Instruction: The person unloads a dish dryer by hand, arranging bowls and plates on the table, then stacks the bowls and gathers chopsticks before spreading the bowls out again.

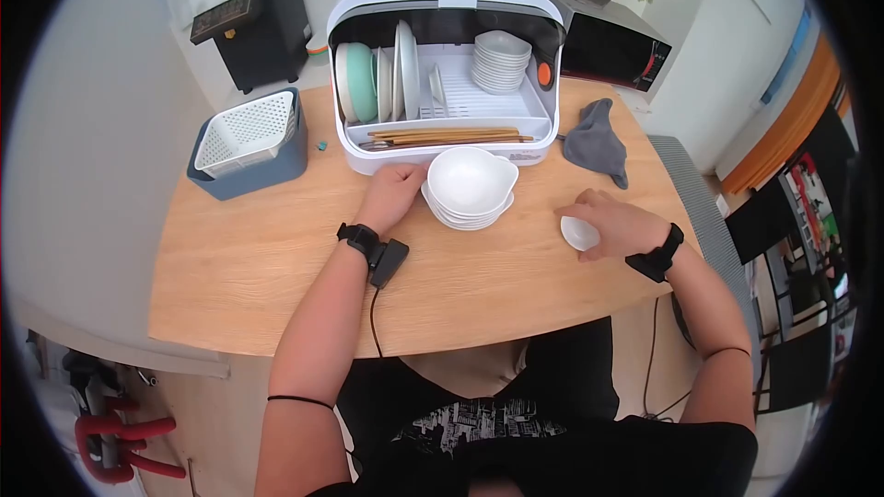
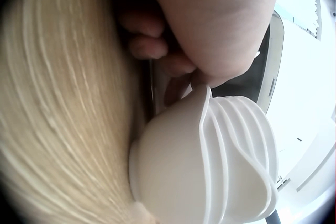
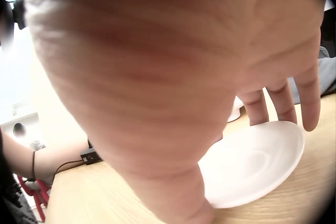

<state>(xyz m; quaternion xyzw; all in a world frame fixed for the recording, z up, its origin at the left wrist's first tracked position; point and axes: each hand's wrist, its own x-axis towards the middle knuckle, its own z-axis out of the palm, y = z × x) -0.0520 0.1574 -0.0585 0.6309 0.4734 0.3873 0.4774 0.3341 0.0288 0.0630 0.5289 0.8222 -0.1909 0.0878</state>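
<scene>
A stack of several white bowls (image 1: 471,182) with small pouring lips stands on the table in front of the dish cabinet. My left hand (image 1: 393,193) is at the left side of the stack. In the left wrist view, the thumb and fingers of that hand (image 2: 210,19) pinch the rim of the lowest bowl (image 2: 173,155). Off to the right, my right hand (image 1: 619,224) grips a small white dish (image 1: 578,234) by its edges. The right wrist view shows this shallow dish (image 3: 257,161) tilted close over the tabletop, thumb on one side and fingertips at the opposite rim.
An opened white dish cabinet (image 1: 543,143) holds plates, a green bowl, stacked small bowls (image 1: 502,63) and chopsticks (image 1: 442,136). To its left sits a blue basin (image 1: 253,182) with a white basket (image 1: 244,133) inside. A grey cloth (image 1: 597,143) lies at the right.
</scene>
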